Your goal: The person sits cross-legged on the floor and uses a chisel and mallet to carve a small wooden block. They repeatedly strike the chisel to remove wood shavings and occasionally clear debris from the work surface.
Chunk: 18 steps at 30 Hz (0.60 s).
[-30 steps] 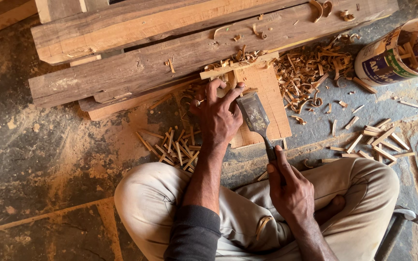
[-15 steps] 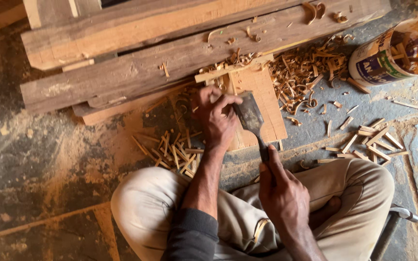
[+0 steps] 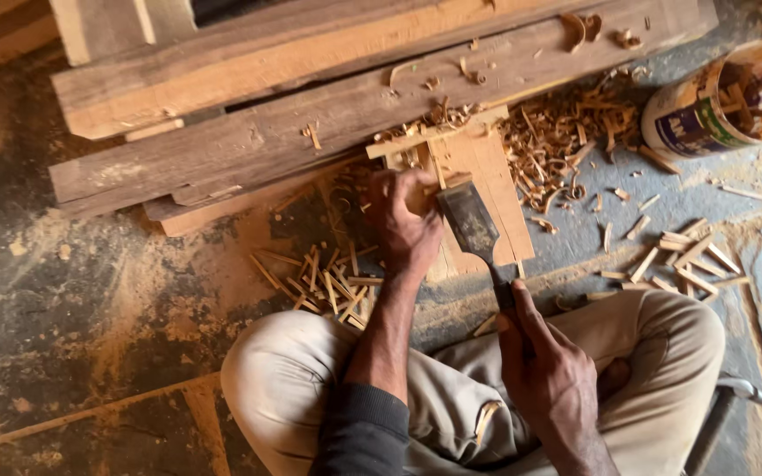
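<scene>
Fingers of the right hand [image 3: 550,383] grip a broad dark-bladed wood chisel [image 3: 474,227], its edge beside the left hand [image 3: 406,222] clasping a pale flat wooden workpiece [image 3: 485,181]; paring appears underway, needing a controlled forward push.

Your left hand [image 3: 406,222] sits on the small board [image 3: 478,189], left of the chisel [image 3: 474,231]. Beams [image 3: 328,106] lie far; the tub [image 3: 725,97] is far right.

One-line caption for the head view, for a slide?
Seated person's right hand drives a chisel into a wooden piece steadied by left hand.
</scene>
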{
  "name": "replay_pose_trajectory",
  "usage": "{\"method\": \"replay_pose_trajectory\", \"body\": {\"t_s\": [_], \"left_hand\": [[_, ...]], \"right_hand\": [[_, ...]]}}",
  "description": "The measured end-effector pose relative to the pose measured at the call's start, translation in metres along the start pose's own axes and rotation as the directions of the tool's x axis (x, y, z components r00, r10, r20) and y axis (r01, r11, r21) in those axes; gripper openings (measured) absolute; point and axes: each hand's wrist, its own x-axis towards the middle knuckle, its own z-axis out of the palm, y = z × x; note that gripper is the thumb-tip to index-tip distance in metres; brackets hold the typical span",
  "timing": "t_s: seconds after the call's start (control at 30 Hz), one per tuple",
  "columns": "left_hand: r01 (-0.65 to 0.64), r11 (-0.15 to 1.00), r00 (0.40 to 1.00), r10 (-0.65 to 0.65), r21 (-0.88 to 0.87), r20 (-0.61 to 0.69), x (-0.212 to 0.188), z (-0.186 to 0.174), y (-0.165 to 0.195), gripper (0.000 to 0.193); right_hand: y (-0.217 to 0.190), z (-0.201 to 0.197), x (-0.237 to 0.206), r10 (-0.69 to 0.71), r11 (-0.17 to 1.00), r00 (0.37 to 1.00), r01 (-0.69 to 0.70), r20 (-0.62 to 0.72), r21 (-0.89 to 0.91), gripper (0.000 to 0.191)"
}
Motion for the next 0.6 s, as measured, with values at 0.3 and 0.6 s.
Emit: {"method": "replay_pose_trajectory", "body": {"t_s": [0.3,0.6], "left_hand": [[-0.001,1.0,1.0,0.002,-0.019,0.029,0.0014,0.0009,-0.0023,0.025],[0.009,1.0,0.997,-0.008,-0.006,0.075,-0.003,-0.0012,-0.0019,0.027]], "right_hand": [[0.0004,0.0093,-0.0009,-0.035,0.998,0.998,0.037,-0.046,0.053,0.05],[0.003,0.0097,0.0011,0.011,0.998,1.0,-0.01,-0.009,0.06,0.049]]}}
